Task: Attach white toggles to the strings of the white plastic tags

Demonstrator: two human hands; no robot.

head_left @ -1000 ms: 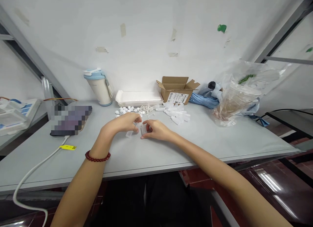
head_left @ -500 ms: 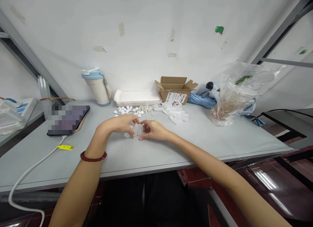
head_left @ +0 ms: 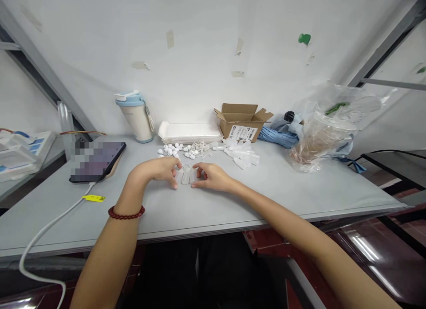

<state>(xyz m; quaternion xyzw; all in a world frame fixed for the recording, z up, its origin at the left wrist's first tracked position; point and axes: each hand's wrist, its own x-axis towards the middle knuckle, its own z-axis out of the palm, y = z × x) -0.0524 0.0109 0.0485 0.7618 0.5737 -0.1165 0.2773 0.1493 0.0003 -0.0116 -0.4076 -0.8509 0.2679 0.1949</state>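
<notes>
Three small clear plastic bottles lie side by side on the grey table, and the middle bottle (head_left: 185, 177) is untouched between my hands. My left hand (head_left: 163, 170) is curled around the left bottle (head_left: 179, 176), thumb at its near end and fingers at its far end. Facing it, my right hand (head_left: 213, 177) grips the right bottle (head_left: 193, 176) the same way between thumb and fingers. Beyond my hands are a scatter of small white caps (head_left: 171, 149), some thin white pieces (head_left: 199, 147), and a heap of more clear bottles (head_left: 244, 154).
Along the wall stand a tumbler (head_left: 136, 118), a stack of white trays (head_left: 191, 132) and an open cardboard box (head_left: 242, 125). A blue cloth item (head_left: 278, 137) and a bagged cup (head_left: 319, 136) are at right. At left lies a phone (head_left: 96, 162) with a white cable (head_left: 43, 231).
My hands have moved slightly apart, and the bottles between them now lie more spread, with the middle one in plain view. The camera view has shifted a little.
</notes>
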